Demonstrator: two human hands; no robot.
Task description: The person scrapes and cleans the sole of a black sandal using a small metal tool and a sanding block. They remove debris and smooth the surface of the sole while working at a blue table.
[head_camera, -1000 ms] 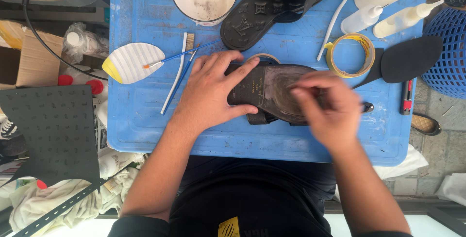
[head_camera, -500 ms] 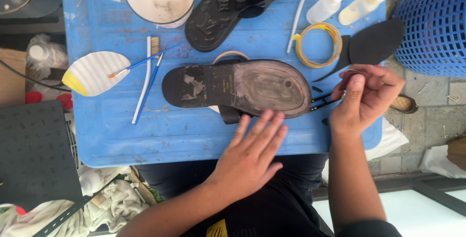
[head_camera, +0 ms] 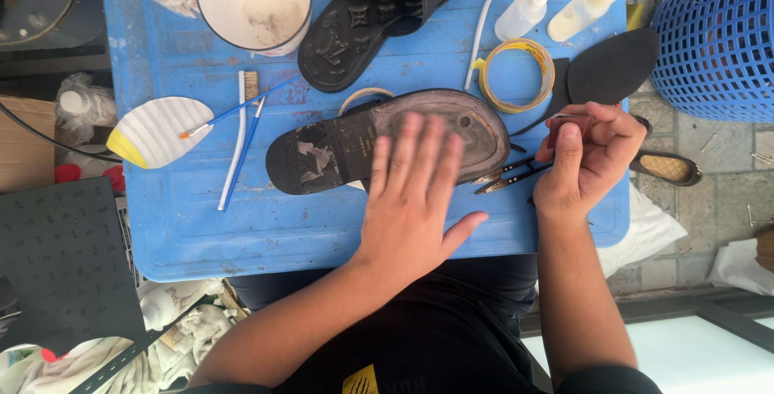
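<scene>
The worn black sandal sole (head_camera: 387,140), lying sole-up in the middle of the blue plastic tabletop (head_camera: 242,233), now has the left hand (head_camera: 415,200) back on it, fingers spread flat over its greyed forepart after hovering clear of it half a second ago. The right hand (head_camera: 584,160), off the sole since a second ago, pinches a small reddish-brown piece (head_camera: 568,124) just beyond the toe end, above the small metal snips (head_camera: 508,175).

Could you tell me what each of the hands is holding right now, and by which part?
The right hand pinches a small reddish piece by its edge; the left hand holds nothing, lying flat on the upturned sandal sole.
</scene>
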